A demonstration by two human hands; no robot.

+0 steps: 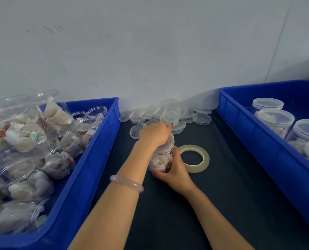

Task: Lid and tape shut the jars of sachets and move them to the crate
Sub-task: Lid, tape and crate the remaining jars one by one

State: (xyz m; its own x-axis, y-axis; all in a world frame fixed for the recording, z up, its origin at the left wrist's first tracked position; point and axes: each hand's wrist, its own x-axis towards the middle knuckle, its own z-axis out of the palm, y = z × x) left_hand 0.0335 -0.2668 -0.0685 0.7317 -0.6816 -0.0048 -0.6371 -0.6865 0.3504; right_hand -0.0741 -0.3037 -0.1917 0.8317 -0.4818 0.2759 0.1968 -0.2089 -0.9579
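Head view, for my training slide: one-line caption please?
Left hand grips the lid atop a sachet jar held by the right hand, tape roll beside it.

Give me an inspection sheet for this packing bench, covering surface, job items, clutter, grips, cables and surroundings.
Surface: dark mat covering the bench.
Job's things: jar of sachets upright on the mat; tape roll flat beside it on the right; loose lids heaped by the wall; left crate holds unlidded jars; right crate holds lidded jars.
Clutter: nothing seen.
Grips: left hand grips the jar's lid from above; right hand holds the jar's body.
Cables: nothing seen.
Surroundings: pale wall behind; bracelet on the left wrist.
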